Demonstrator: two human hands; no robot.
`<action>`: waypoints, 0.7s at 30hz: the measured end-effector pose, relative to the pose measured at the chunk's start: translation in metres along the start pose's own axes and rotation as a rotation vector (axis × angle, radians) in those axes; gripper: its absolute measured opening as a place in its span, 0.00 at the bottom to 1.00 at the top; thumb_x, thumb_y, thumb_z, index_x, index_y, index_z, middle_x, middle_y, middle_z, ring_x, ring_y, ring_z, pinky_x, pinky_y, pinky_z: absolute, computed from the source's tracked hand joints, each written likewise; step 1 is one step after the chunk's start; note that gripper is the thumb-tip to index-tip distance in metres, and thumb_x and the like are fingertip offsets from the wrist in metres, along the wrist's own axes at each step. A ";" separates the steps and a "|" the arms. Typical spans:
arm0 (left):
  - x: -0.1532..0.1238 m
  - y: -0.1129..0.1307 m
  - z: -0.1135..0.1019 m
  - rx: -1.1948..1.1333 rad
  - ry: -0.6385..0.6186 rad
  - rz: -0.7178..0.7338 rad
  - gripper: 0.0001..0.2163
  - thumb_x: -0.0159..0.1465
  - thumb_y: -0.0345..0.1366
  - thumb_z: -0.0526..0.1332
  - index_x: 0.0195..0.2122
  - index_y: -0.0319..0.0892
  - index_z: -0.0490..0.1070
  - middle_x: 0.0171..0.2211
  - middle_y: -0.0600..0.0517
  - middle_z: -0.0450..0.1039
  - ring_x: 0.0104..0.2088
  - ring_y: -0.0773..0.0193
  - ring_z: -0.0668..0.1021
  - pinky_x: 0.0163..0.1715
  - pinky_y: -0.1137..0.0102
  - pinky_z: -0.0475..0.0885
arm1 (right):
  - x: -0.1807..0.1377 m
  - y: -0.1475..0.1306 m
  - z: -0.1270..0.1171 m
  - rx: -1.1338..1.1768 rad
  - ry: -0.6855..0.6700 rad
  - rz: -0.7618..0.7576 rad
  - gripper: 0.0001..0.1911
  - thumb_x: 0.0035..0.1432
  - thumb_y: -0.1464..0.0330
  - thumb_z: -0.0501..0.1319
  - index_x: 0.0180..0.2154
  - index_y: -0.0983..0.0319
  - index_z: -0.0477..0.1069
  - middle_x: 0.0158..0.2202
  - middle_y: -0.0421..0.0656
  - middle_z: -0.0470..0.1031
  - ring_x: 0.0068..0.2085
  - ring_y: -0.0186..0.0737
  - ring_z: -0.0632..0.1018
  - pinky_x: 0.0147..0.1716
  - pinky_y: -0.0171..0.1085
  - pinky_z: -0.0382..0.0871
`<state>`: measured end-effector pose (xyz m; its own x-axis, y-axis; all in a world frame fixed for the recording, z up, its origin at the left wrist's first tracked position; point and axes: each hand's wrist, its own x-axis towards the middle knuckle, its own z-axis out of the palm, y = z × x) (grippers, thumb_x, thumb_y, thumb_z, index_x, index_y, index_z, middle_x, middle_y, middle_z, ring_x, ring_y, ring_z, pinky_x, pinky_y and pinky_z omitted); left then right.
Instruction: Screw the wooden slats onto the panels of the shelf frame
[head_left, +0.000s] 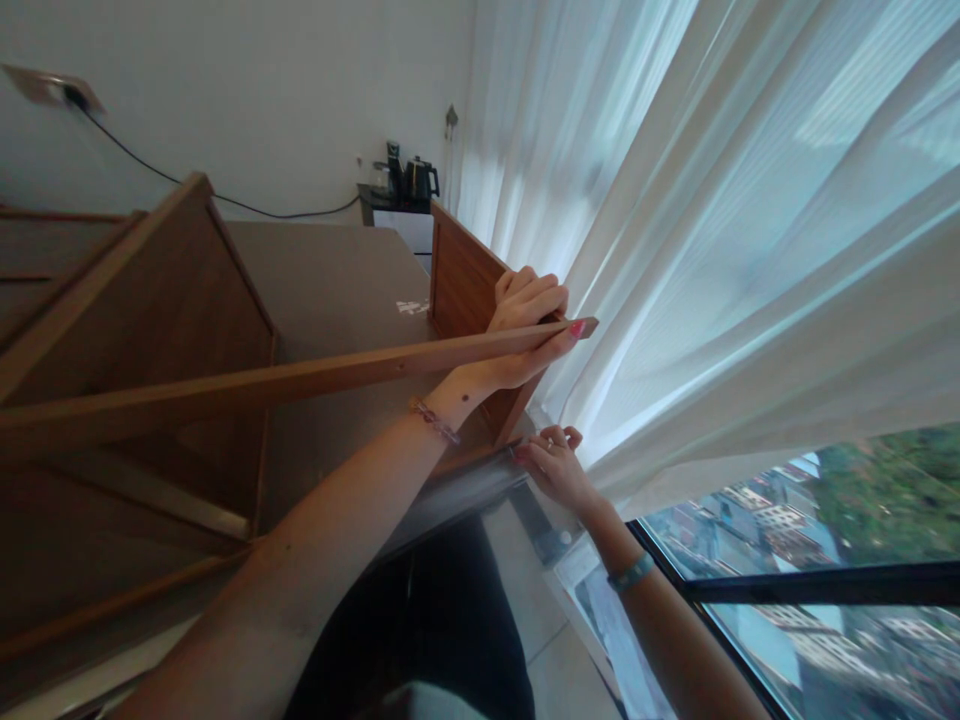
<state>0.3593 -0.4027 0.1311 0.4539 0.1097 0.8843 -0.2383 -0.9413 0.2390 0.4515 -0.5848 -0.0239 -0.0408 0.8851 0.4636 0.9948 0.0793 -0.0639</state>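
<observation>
My left hand [525,305] is closed at the far end of a long wooden bar [337,372], its thumb along the near side and its fingers bent over behind. That end of the bar lies at the upper edge of an upright wooden panel [466,275]. Below it, my right hand [553,462] has its fingers curled by the panel's lower corner, at the table edge. What those fingers pinch, if anything, is too small to see. The bar runs left to a larger wooden frame with panels [172,310]. Both wooden parts stand on a grey-brown table [330,270].
White sheer curtains [675,250] hang close to the right of my hands, with a window [810,580] below them. A black kettle [420,180] stands on a small cabinet at the back. A black cable [277,214] runs from the wall socket [52,88].
</observation>
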 end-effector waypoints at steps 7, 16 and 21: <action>0.000 -0.001 -0.004 -0.024 -0.052 0.032 0.20 0.67 0.54 0.43 0.27 0.45 0.58 0.29 0.51 0.66 0.38 0.57 0.69 0.48 0.55 0.60 | 0.003 -0.001 0.000 0.010 -0.057 -0.008 0.09 0.68 0.67 0.53 0.38 0.56 0.71 0.34 0.38 0.76 0.41 0.41 0.67 0.44 0.45 0.49; 0.001 0.001 -0.003 -0.042 -0.042 -0.015 0.22 0.67 0.56 0.42 0.26 0.46 0.56 0.29 0.51 0.66 0.38 0.58 0.69 0.48 0.55 0.61 | 0.005 0.000 -0.005 -0.089 -0.065 -0.065 0.07 0.67 0.67 0.55 0.39 0.56 0.72 0.35 0.39 0.77 0.42 0.41 0.67 0.43 0.44 0.50; 0.000 0.005 -0.002 -0.063 0.010 -0.029 0.22 0.67 0.57 0.41 0.26 0.45 0.56 0.28 0.52 0.66 0.37 0.59 0.69 0.48 0.56 0.61 | 0.005 0.001 -0.008 -0.129 -0.062 -0.093 0.09 0.68 0.68 0.53 0.39 0.55 0.72 0.35 0.39 0.77 0.41 0.41 0.67 0.43 0.45 0.49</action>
<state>0.3564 -0.4064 0.1335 0.4526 0.1401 0.8806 -0.2793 -0.9156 0.2892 0.4526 -0.5836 -0.0147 -0.1354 0.9037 0.4061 0.9900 0.1065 0.0929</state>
